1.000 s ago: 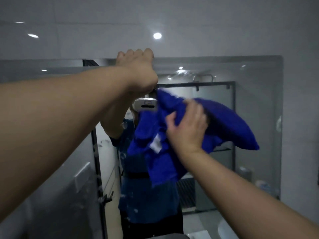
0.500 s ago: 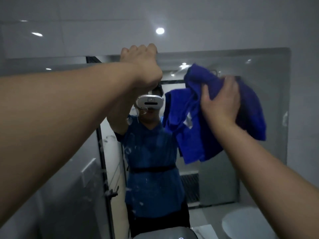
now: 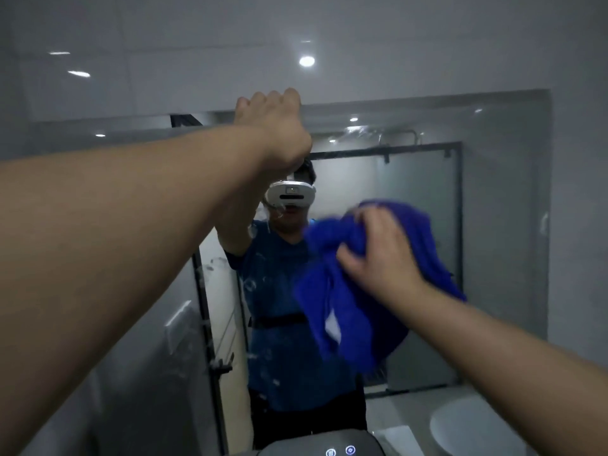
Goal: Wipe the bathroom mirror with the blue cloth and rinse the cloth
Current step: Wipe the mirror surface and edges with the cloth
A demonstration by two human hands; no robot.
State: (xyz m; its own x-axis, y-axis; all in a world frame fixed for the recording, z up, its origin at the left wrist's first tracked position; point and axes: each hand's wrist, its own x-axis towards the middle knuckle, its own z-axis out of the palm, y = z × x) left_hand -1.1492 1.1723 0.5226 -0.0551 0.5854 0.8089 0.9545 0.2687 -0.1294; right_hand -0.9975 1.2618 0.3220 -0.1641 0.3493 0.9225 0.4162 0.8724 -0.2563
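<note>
The wall mirror fills the middle of the head view, its glass marked with streaks and water spots. My left hand reaches up, fingers curled over the mirror's top edge. My right hand holds a bunched blue cloth and presses it against the glass right of centre. The cloth hangs in folds below and beside the hand. It hides part of the reflection behind it.
A person in a blue shirt, a dark-framed glass shower door and a white basin show in the reflection. A dark device with lit icons sits at the bottom edge. White tiled wall borders the mirror on the right.
My right hand swept the cloth from the mirror's centre up to the upper right, then down to the middle right. My left hand stayed on the top edge.
</note>
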